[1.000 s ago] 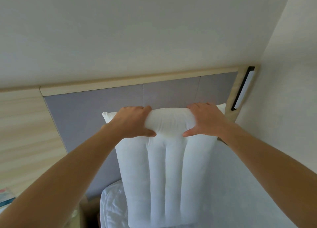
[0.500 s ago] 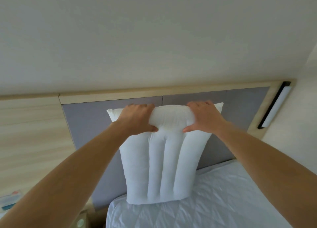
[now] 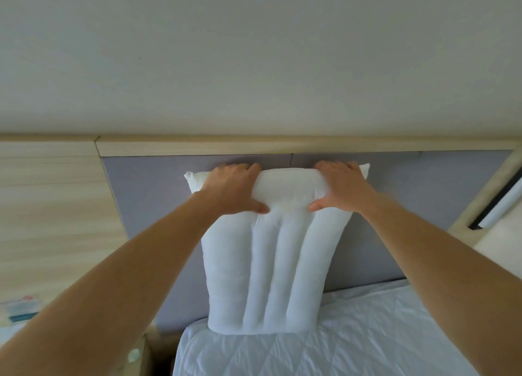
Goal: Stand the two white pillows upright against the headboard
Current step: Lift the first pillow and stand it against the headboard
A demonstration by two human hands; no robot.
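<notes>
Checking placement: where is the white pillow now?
Head view, centre: the white pillow stands upright on the mattress against the grey headboard, both hands gripping its top edge.

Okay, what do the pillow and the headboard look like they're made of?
The pillow looks like soft white fabric over fluffy filling: it dents under both hands and has stitched channels. The headboard seems to be matte grey upholstered panels, possibly fabric, framed by pale wood-grain trim, perhaps laminate.

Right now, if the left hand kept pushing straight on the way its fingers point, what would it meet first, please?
Most likely the grey headboard panel: the left hand has its grip on the pillow top, fingers reaching over toward the panel, though the gap behind is hidden.
</notes>
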